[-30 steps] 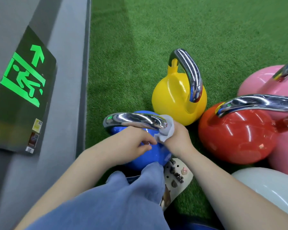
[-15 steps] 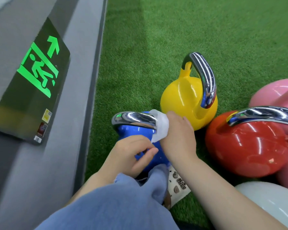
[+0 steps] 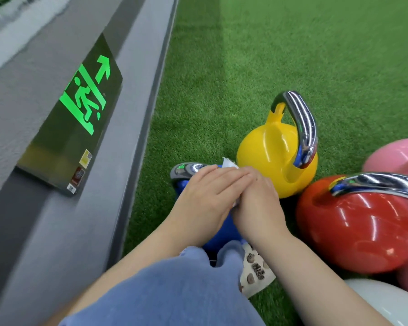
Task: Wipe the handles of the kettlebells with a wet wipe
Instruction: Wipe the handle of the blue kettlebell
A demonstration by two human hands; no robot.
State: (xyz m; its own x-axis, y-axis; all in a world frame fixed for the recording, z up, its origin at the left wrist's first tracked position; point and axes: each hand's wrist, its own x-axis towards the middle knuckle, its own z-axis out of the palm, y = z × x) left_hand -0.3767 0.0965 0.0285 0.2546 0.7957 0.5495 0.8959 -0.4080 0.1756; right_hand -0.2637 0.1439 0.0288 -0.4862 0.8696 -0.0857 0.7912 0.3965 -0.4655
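Yellow kettlebell, red kettlebell, pink kettlebell, blue kettlebell, chrome handles; green turf; green-lit sign; white wipe.

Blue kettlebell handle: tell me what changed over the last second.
The left hand rose from below the handle to lie over it, meeting the right hand on the wet wipe. The yellow kettlebell and red kettlebell stayed put.

Glossy kettlebells — mirror-chrome metal handles — on rough green turf
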